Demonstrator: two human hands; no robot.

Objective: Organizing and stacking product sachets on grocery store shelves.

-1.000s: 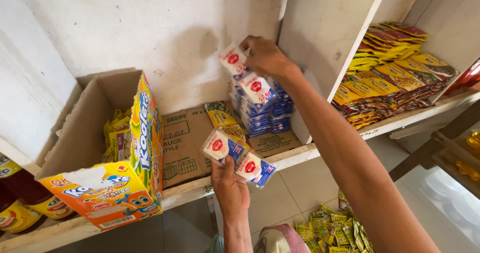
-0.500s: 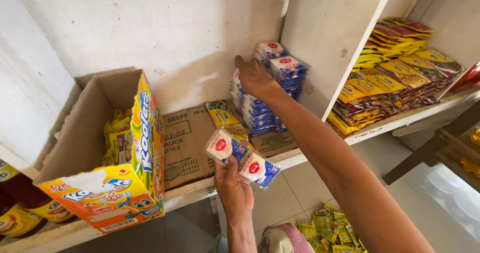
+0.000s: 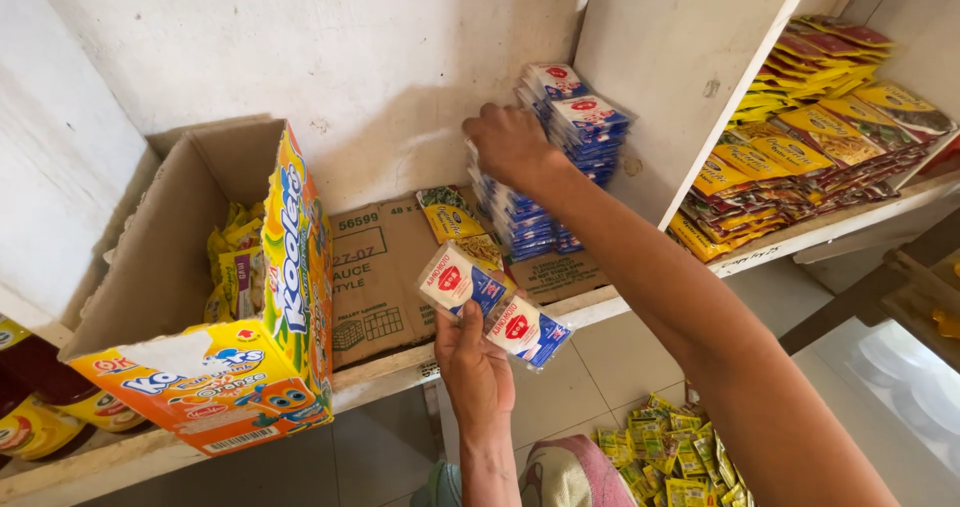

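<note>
My left hand (image 3: 474,363) holds a strip of small white, red and blue sachets (image 3: 490,304) in front of the shelf edge. My right hand (image 3: 509,144) reaches up against a tall stack of the same sachets (image 3: 566,157) standing on the shelf by the white divider; its fingers press on the stack's left side. Whether it grips a sachet is hidden.
An open yellow and orange carton (image 3: 232,308) with yellow packets inside sits at the left on a flattened brown cardboard sheet (image 3: 385,273). Yellow and red packets (image 3: 806,145) fill the right compartment. Loose yellow sachets (image 3: 668,457) lie below. Bottles (image 3: 30,402) stand far left.
My right hand put sachets on top of the stack and then dropped to its left side. The left hand stayed put with its strip.
</note>
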